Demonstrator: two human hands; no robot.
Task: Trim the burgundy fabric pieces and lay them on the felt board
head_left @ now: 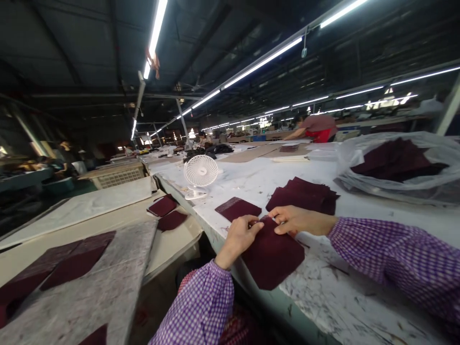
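A maroon fabric piece (pixel 275 258) with cut-off corners hangs partly over the front edge of the white table. Its far edge is pinched between the fingers and thumb of my left hand (pixel 241 235). At the same far edge, my right hand (pixel 302 221) grips the cloth with bent fingers, close beside the left. Just beyond lies a flat maroon piece (pixel 237 208) with a paler strip along one side. A fanned stack of maroon pieces (pixel 302 194) rests behind my right hand.
A small white fan (pixel 200 175) stands near the table's left edge. At right is a clear plastic bag (pixel 388 189) of maroon cloth. More maroon pieces (pixel 77 258) lie on a grey board to the left. A person in a red apron (pixel 319 129) bends over the table farther back.
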